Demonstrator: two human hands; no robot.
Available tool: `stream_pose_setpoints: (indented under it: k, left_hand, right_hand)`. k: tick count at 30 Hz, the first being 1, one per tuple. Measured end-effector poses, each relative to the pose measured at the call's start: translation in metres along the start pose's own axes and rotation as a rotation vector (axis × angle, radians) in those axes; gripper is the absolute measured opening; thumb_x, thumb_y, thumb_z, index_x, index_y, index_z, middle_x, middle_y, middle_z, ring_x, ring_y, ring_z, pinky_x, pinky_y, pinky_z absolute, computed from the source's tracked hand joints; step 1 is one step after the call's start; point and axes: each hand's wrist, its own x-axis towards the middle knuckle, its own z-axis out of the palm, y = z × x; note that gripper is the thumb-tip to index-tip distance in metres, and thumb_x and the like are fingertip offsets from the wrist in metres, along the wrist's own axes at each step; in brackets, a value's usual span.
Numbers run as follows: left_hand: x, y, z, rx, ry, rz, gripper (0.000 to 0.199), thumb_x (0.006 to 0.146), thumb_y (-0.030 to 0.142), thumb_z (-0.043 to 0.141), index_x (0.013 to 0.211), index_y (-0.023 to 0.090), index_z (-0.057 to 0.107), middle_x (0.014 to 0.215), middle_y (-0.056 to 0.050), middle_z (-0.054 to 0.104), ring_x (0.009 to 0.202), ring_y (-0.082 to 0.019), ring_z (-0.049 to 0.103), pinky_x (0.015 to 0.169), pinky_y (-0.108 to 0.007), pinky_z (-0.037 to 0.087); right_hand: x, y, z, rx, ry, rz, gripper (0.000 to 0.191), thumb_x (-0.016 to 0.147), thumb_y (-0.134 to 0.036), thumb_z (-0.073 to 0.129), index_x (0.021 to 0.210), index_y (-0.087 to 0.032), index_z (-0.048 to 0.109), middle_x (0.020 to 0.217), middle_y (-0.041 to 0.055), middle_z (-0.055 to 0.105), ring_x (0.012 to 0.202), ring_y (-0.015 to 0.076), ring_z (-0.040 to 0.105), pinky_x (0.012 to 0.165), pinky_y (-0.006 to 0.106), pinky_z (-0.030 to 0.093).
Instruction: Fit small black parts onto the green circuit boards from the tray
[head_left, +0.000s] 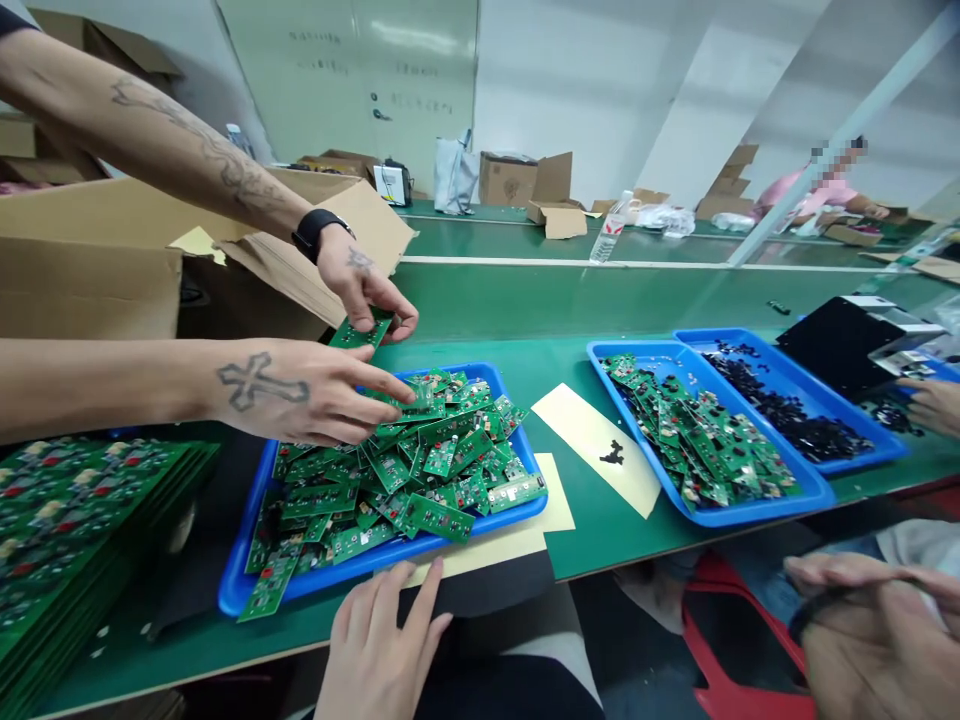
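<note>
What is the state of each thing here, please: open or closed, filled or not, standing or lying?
Near blue tray: heaped with circuit boards
Middle blue tray: partly filled with circuit boards
Far blue tray: partly filled with small black parts
Large cardboard box: open
Small cardboard box: open
Door: closed
Plastic bottle: standing
Left hand: open

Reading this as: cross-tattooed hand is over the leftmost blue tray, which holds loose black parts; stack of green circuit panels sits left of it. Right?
Contents are wrong: the head view shows the leftmost blue tray holding loose green circuit boards. The cross-tattooed hand over it and the stack of green circuit panels to its left are right.
</note>
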Motion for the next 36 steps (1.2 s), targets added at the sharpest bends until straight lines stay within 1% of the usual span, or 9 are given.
stream_pose_setpoints:
  k: [3, 10, 14, 16, 19, 23, 28, 33, 36]
  left_hand:
    - [0.002, -0.004, -0.004, -0.070, -0.020, 0.046, 0.031, 0.088, 0.033, 0.051, 0.112, 0.019, 0.063, 0.099, -0.012, 0.066, 0.090, -0.025, 0.063, 0.076, -0.035, 0.050]
    - [0.007, -0.004, -0.001, -0.132, -0.010, 0.213, 0.026, 0.089, 0.027, 0.048, 0.107, 0.019, 0.065, 0.103, -0.009, 0.069, 0.093, -0.024, 0.066, 0.079, -0.034, 0.051]
    - [0.014, -0.001, -0.006, -0.247, -0.036, 0.057, 0.027, 0.092, 0.030, 0.045, 0.108, 0.019, 0.063, 0.100, -0.009, 0.067, 0.093, -0.022, 0.065, 0.077, -0.030, 0.053]
    - [0.023, -0.003, -0.010, -0.260, 0.016, -0.057, 0.026, 0.092, 0.028, 0.044, 0.110, 0.017, 0.060, 0.098, -0.010, 0.064, 0.090, -0.021, 0.063, 0.077, -0.031, 0.052]
    - [0.041, -0.008, -0.009, -0.146, 0.132, -0.247, 0.037, 0.090, 0.041, 0.046, 0.101, 0.008, 0.060, 0.087, -0.013, 0.060, 0.081, -0.026, 0.061, 0.070, -0.038, 0.052]
    - [0.059, -0.011, -0.002, -0.133, 0.089, -0.420, 0.047, 0.086, 0.054, 0.044, 0.092, 0.010, 0.059, 0.082, -0.013, 0.059, 0.073, -0.027, 0.057, 0.060, -0.039, 0.049]
    - [0.057, -0.010, 0.001, -0.341, 0.156, -0.471, 0.038, 0.084, 0.052, 0.051, 0.088, 0.015, 0.057, 0.081, -0.010, 0.061, 0.077, -0.026, 0.059, 0.066, -0.039, 0.050]
    - [0.053, -0.003, -0.002, -0.497, 0.196, -0.474, 0.027, 0.085, 0.042, 0.053, 0.098, 0.018, 0.055, 0.082, -0.005, 0.063, 0.077, -0.020, 0.063, 0.071, -0.034, 0.053]
    - [0.054, 0.006, -0.009, -0.863, 0.145, -0.593, 0.029, 0.084, 0.034, 0.054, 0.110, 0.021, 0.054, 0.086, -0.002, 0.060, 0.073, -0.015, 0.063, 0.067, -0.027, 0.053]
  right_hand:
    - [-0.009, 0.000, 0.016, 0.142, 0.110, 0.093, 0.018, 0.071, -0.025, 0.072, 0.085, -0.030, 0.061, 0.073, -0.0010, 0.058, 0.065, 0.0187, 0.055, 0.071, 0.040, 0.049]
    - [-0.022, 0.021, 0.020, 0.116, 0.011, 0.254, 0.036, 0.063, -0.036, 0.080, 0.085, -0.017, 0.059, 0.067, 0.0013, 0.066, 0.058, 0.0164, 0.064, 0.056, 0.029, 0.057]
    - [-0.032, 0.030, 0.023, 0.016, -0.055, 0.283, 0.039, 0.066, -0.043, 0.078, 0.090, -0.016, 0.060, 0.071, 0.0041, 0.068, 0.063, 0.0187, 0.067, 0.061, 0.031, 0.058]
    - [-0.037, 0.035, 0.025, -0.007, -0.101, 0.285, 0.039, 0.068, -0.044, 0.076, 0.091, -0.016, 0.061, 0.073, 0.0053, 0.069, 0.065, 0.0207, 0.067, 0.062, 0.034, 0.059]
    - [-0.045, 0.045, 0.026, -0.001, -0.170, 0.292, 0.038, 0.070, -0.043, 0.075, 0.093, -0.016, 0.061, 0.074, 0.0062, 0.069, 0.067, 0.0227, 0.068, 0.063, 0.037, 0.059]
    - [-0.054, 0.053, 0.026, 0.005, -0.236, 0.289, 0.034, 0.072, -0.040, 0.074, 0.094, -0.017, 0.063, 0.076, 0.0071, 0.070, 0.071, 0.0216, 0.068, 0.064, 0.033, 0.060]
    - [-0.062, 0.046, 0.034, -0.060, -0.351, 0.183, 0.025, 0.076, -0.036, 0.071, 0.093, -0.017, 0.066, 0.076, 0.0067, 0.071, 0.068, 0.0198, 0.070, 0.062, 0.025, 0.060]
    - [-0.069, 0.026, 0.056, -0.128, -0.517, -0.089, 0.014, 0.086, -0.029, 0.060, 0.094, -0.022, 0.069, 0.076, 0.0038, 0.072, 0.066, 0.0176, 0.070, 0.063, 0.023, 0.059]
    - [-0.072, 0.013, 0.070, -0.102, -0.658, -0.270, 0.021, 0.090, -0.020, 0.053, 0.106, -0.025, 0.065, 0.078, 0.0022, 0.071, 0.069, 0.0164, 0.069, 0.064, 0.022, 0.058]
